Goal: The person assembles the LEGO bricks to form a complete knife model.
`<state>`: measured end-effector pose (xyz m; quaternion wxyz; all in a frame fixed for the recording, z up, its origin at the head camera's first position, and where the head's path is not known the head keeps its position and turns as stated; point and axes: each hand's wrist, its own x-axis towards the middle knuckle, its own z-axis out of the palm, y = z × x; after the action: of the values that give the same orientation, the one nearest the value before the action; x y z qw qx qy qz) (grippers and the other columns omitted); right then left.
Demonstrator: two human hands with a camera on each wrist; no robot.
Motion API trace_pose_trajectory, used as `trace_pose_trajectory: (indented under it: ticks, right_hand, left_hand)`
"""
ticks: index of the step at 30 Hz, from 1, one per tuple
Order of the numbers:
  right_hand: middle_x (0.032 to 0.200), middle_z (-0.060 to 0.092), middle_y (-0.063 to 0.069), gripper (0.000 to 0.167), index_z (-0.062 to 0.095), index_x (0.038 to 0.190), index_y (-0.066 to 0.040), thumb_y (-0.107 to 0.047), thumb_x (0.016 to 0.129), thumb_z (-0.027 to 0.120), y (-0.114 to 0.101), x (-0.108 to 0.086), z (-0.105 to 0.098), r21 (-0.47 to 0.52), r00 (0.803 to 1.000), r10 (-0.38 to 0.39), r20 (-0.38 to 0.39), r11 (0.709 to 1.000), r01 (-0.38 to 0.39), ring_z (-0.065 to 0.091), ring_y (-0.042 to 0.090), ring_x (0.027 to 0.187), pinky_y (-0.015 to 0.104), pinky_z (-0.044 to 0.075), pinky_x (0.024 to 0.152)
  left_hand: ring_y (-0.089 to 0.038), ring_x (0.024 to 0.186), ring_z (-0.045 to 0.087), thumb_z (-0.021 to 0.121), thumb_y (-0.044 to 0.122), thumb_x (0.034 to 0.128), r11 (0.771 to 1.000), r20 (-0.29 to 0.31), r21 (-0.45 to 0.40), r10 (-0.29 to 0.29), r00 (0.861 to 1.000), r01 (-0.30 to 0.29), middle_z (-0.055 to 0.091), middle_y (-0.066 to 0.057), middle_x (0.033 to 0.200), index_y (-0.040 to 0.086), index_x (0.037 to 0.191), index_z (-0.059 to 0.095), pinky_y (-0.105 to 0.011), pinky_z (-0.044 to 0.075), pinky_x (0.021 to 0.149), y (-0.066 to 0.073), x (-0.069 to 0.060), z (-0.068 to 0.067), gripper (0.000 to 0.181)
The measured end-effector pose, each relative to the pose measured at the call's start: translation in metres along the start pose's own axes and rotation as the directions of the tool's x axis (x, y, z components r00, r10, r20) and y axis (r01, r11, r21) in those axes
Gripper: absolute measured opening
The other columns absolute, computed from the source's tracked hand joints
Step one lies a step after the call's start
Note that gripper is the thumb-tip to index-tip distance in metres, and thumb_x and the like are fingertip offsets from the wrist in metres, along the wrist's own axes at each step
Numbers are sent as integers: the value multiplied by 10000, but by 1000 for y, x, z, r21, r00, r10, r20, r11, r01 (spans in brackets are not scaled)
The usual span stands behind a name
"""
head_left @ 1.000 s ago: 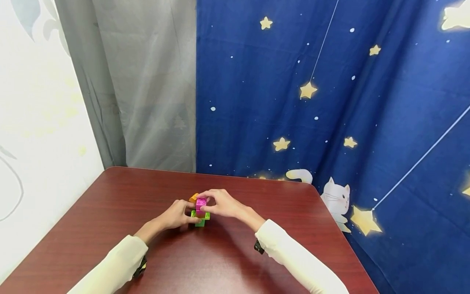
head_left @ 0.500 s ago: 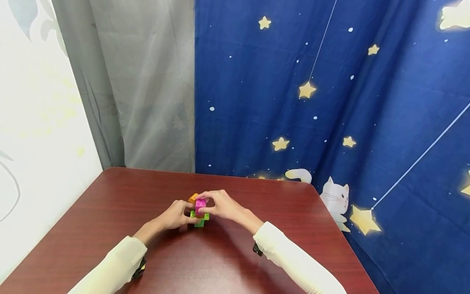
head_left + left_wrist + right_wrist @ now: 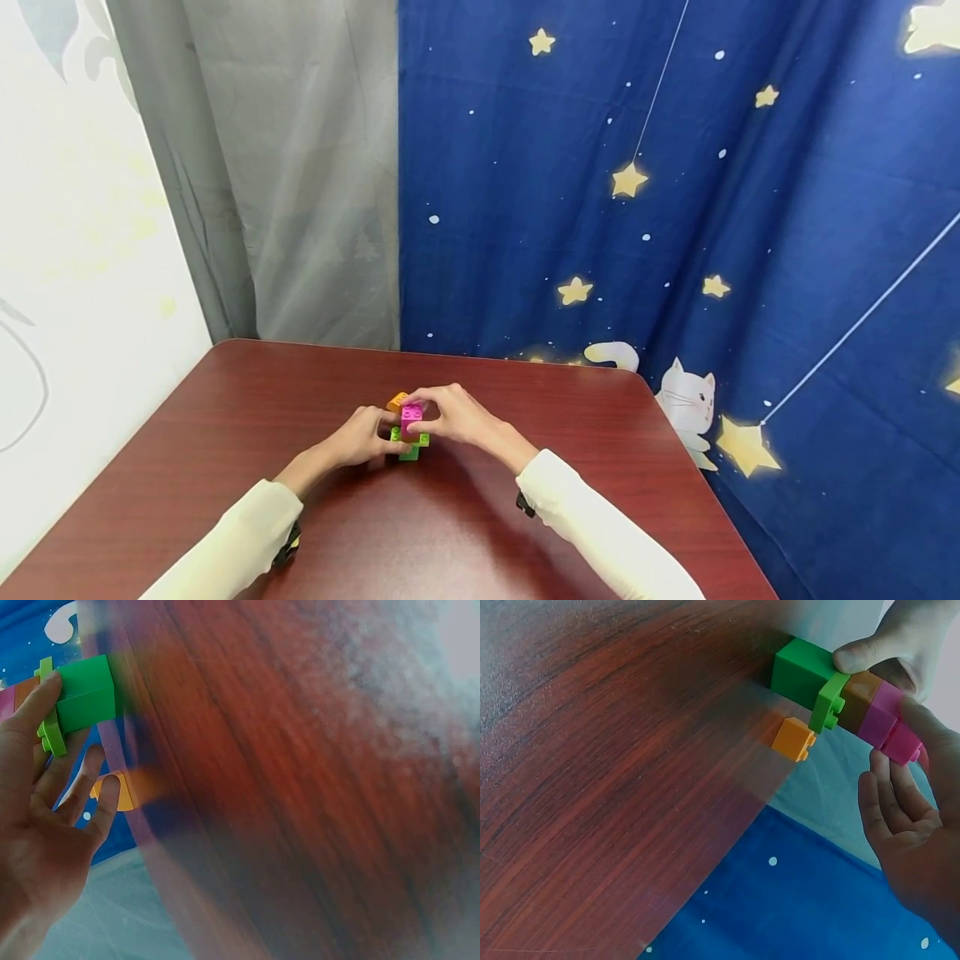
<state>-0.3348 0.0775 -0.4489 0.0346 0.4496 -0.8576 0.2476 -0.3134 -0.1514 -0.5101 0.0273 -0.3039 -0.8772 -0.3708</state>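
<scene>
A brick stack stands on the table, seen from the side in the right wrist view. At its base is a green brick (image 3: 802, 673), then a thin lime-green plate (image 3: 828, 701), a brownish-orange brick (image 3: 857, 697), a purple-pink brick (image 3: 880, 718) and a bright pink brick (image 3: 902, 742) on top. My left hand (image 3: 362, 437) holds the lower part between thumb and fingers, the thumb lying by the green brick and lime plate. From the other side, my right hand (image 3: 453, 415) pinches the pink top; its remaining fingers are partly bent. Fingers cover some of the stack.
A loose orange brick (image 3: 791, 740) lies on the table just behind the stack. The reddish-brown wooden table (image 3: 420, 533) ends at a far edge, with a grey curtain (image 3: 322, 167) and a blue star-patterned curtain (image 3: 510, 167) behind it.
Both hands keep their places on the stack, and the loose orange brick stays put. Only the head view shifts slightly.
</scene>
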Motion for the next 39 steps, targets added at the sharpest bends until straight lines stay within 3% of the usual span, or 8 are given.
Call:
trace_pose_trajectory:
  ticks: [6, 15, 23, 32, 39]
  right_hand:
    - [1069, 775, 16, 423, 721, 1288, -119, -249, 903, 838, 1, 1, -1, 7, 1000, -6, 7, 1000, 6, 741, 173, 942, 350, 587, 842]
    - [1075, 781, -8, 427, 741, 1270, -133, -270, 883, 857, 6, 3, 2, 50, 1000, -2, -7, 999, 2, 727, 128, 953, 359, 584, 861]
    - [1061, 776, 17, 425, 737, 1279, -146, -262, 888, 853, 7, -3, 6, 92, 999, 14, -37, 996, -10, 741, 264, 957, 397, 590, 836]
    - [1076, 759, -15, 447, 718, 1291, -100, -278, 899, 842, 5, -3, 3, 12, 998, -61, -32, 998, 61, 729, 167, 932, 197, 547, 818]
    - [1116, 710, -55, 413, 715, 1286, -148, -315, 922, 816, 3, -3, -1, -11, 995, -93, -35, 996, 92, 653, 41, 937, 246, 554, 814]
  left_hand:
    - [-53, 789, 615, 856, 340, 875, 1000, -1, 4, 4, 1000, -4, 750, 139, 936, 195, 1041, 771, -433, 573, 794, -1, 0, 0, 236]
    - [-102, 764, 624, 863, 307, 870, 1000, -9, 6, 23, 1000, -23, 736, 149, 889, 197, 1000, 760, -298, 539, 711, -1, 0, -1, 199]
    - [-29, 730, 583, 859, 327, 874, 999, -13, -6, 33, 999, -33, 736, 142, 878, 186, 997, 762, -231, 499, 675, -2, 1, 1, 211]
    - [-34, 756, 621, 850, 329, 883, 999, -13, 11, 30, 999, -30, 749, 139, 910, 198, 1016, 771, -269, 544, 729, -1, -1, 0, 203]
    - [-50, 761, 634, 856, 335, 875, 1000, -16, 5, -1, 1000, 1, 742, 126, 898, 165, 1029, 770, -255, 543, 722, 0, 0, 0, 245]
